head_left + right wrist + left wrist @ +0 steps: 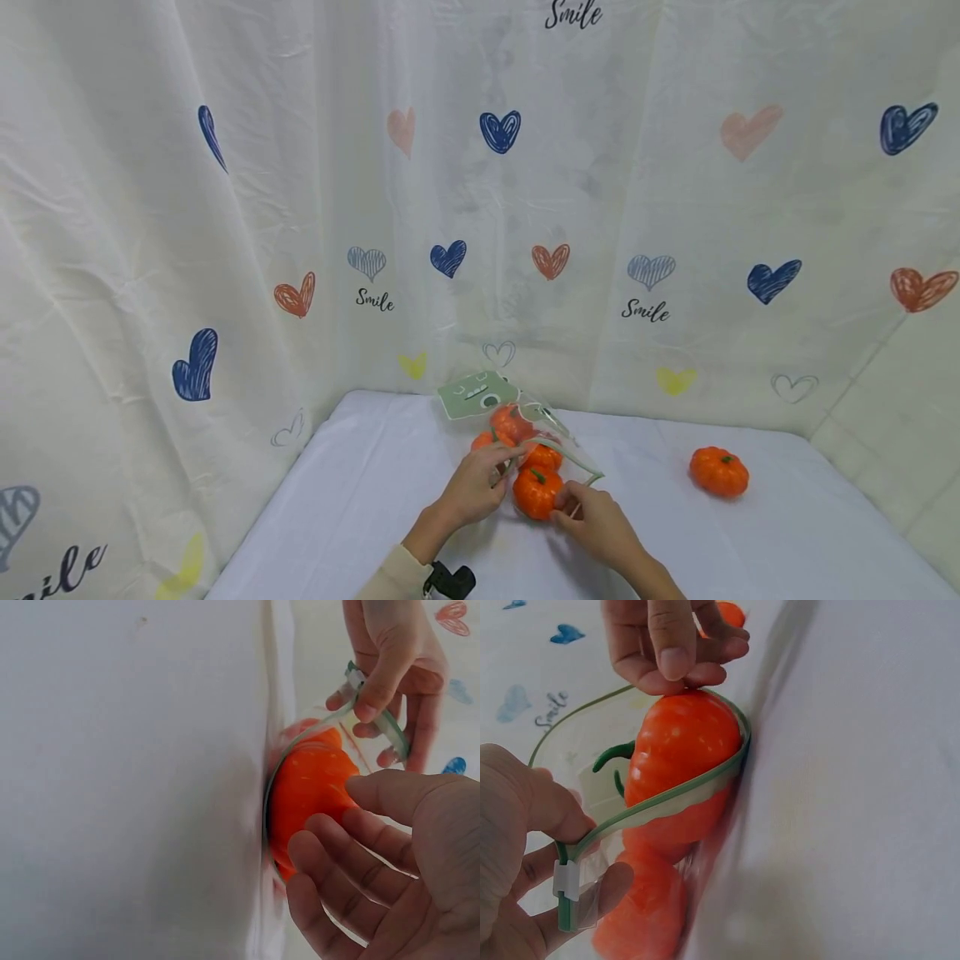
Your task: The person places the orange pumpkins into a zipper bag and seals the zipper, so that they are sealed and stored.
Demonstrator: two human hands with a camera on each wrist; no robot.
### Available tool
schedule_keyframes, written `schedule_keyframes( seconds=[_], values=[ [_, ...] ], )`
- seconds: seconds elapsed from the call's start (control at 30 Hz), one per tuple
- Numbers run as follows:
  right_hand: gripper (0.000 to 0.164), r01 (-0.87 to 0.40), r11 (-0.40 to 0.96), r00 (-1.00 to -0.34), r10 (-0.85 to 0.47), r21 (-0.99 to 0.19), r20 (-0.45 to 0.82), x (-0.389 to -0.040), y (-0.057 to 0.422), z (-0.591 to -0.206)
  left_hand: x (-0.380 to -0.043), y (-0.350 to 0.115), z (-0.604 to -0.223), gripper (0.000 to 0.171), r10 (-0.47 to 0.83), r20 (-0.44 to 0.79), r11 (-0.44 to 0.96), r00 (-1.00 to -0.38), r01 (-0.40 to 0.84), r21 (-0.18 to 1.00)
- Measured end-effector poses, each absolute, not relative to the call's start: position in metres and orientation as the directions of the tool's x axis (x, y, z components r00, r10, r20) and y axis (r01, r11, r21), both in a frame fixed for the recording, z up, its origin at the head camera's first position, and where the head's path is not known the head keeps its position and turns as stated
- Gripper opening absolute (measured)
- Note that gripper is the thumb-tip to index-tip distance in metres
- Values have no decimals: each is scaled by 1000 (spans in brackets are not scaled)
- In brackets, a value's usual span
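Observation:
A clear zip bag [480, 395] with green print and a green zip edge lies on the table, its mouth towards me. Several small orange toy pumpkins [513, 422] are inside. Another pumpkin [537, 492] sits in the open mouth, its green stem showing in the left wrist view. My left hand [474, 487] pinches the zip edge beside a white slider [566, 879]. At the mouth's other side, my right hand [596, 521] touches the front pumpkin with loosely bent fingers [330, 832]; the pumpkin's far side is hidden.
One more orange pumpkin [718, 472] stands apart on the right of the white-covered table [645, 542]. Behind the table hangs a white curtain [600, 192] printed with hearts. A dark device [452, 581] is at my left wrist.

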State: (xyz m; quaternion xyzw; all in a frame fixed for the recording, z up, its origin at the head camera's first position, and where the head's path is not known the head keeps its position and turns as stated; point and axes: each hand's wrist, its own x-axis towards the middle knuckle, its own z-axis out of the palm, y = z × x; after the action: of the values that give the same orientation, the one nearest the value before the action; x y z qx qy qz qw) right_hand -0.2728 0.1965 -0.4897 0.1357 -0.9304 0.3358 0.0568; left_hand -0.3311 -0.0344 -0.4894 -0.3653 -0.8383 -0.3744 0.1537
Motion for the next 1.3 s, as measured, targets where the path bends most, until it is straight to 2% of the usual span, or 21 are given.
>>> schedule_keyframes(
  seconds=[0.27, 0.5, 0.87, 1.1, 1.2, 1.3],
  values=[
    [18, -297, 669, -953, -257, -682, 162, -276, 191, -490, -332, -34, -490, 64, 503, 524, 467, -688, 726, 505],
    [23, -342, 620, -936, -293, -706, 196, -277, 187, -493, -334, -35, -493, 61, 502, 539, 453, -676, 737, 502],
    [39, -346, 598, -931, -313, -724, 186, -276, 181, -495, -331, -34, -491, 61, 500, 536, 462, -681, 732, 500],
    [46, -325, 534, -923, -359, -781, 139, -276, 182, -498, -330, -34, -490, 60, 496, 526, 472, -691, 723, 505],
    [43, -327, 556, -923, -363, -764, 131, -276, 184, -496, -330, -34, -490, 61, 494, 522, 475, -695, 719, 507],
    [31, -336, 583, -922, -362, -739, 133, -277, 187, -490, -330, -33, -490, 61, 493, 513, 478, -702, 712, 514]
  ],
)
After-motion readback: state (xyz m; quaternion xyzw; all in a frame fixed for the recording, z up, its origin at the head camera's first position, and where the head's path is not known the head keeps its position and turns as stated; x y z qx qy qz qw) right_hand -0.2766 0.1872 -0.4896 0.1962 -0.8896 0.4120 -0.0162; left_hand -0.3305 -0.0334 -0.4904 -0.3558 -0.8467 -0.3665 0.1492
